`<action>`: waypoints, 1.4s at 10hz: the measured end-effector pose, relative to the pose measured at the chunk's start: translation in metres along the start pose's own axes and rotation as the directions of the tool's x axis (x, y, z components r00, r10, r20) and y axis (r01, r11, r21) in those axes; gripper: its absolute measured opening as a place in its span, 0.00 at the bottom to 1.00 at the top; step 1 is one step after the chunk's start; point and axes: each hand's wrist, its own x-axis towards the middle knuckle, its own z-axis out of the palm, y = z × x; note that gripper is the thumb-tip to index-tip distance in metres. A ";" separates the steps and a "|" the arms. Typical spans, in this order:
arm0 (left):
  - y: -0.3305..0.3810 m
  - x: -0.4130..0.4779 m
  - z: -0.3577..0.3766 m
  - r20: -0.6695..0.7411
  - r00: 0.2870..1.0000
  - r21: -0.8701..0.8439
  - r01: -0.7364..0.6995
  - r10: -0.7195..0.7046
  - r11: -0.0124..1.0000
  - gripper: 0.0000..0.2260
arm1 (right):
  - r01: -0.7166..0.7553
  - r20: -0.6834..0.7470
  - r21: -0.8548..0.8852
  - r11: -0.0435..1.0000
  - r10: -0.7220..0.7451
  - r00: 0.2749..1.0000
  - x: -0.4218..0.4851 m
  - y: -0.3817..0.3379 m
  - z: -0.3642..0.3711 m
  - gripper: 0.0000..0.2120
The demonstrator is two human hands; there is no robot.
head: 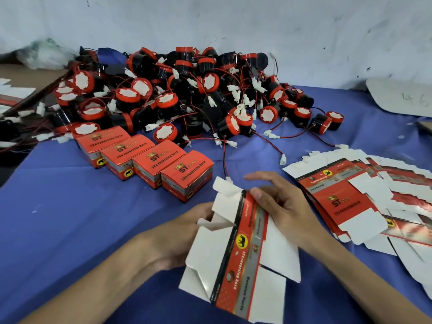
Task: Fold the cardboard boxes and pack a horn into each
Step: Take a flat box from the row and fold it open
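Head-worn wide view, forward and down, close over the table (70,206)

Scuffed, pale-blue wall (304,31) behind a table draped in blue cloth (70,206), evenly lit.

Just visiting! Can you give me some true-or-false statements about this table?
1. Four closed boxes stand in a row on the blue cloth. True.
2. The cardboard blank held by the left hand and right hand is folded shut. False: its flaps hang loose, unfolded.
3. The horns lie piled behind the closed boxes. True.
4. The stack of flat blanks lies at the person's left. False: it lies at the right.
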 end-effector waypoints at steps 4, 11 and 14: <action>0.018 -0.004 0.004 0.056 0.972 0.480 -0.228 0.230 0.847 0.08 | 0.042 0.235 -0.524 0.851 0.096 0.967 -0.008 -0.016 0.007 0.30; 0.008 -0.004 0.026 -0.324 0.832 0.064 -0.455 0.450 0.888 0.16 | -0.141 -0.129 0.338 0.930 0.194 0.972 -0.012 -0.011 0.033 0.30; 0.003 -0.002 0.025 -0.469 0.694 0.206 -0.516 0.547 0.831 0.08 | 0.024 -0.268 0.465 0.885 0.115 0.957 -0.015 -0.004 0.042 0.18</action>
